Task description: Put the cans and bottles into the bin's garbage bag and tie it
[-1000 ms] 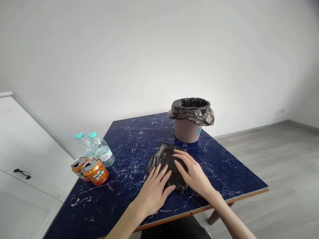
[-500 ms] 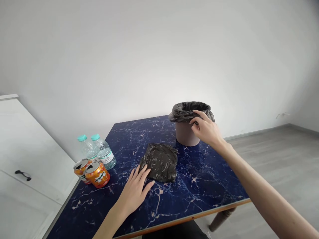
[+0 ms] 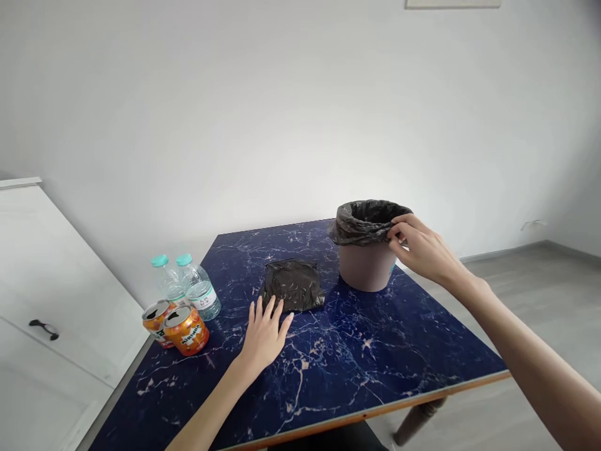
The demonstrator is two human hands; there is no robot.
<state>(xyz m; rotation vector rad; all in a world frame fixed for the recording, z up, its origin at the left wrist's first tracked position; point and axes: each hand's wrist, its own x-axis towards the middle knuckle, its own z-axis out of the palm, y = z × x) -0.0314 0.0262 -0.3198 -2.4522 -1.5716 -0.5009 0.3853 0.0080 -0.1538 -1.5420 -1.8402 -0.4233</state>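
My right hand (image 3: 417,247) pinches the rim of a black bin liner (image 3: 359,233) at its right front side. The liner is folded over the top of a mauve trash can (image 3: 366,268), which stands upright on the blue marble-patterned table (image 3: 328,382). My left hand (image 3: 265,335) lies with fingers spread, its fingertips at the near edge of a flattened black plastic bag (image 3: 293,285). Left of that hand stand two opened orange Mirinda cans (image 3: 188,332), and behind them two clear water bottles (image 3: 200,291) with turquoise caps.
A white cabinet (image 3: 61,300) with a black handle stands close to the table's left side. A white wall (image 3: 282,113) rises behind the table. The table's wooden front edge (image 3: 366,414) runs near me, and grey floor (image 3: 516,300) lies to the right.
My right hand has closed on the liner's rim. The trash can has shifted right and slightly nearer. My left hand and the flat bag have moved a little away from me.
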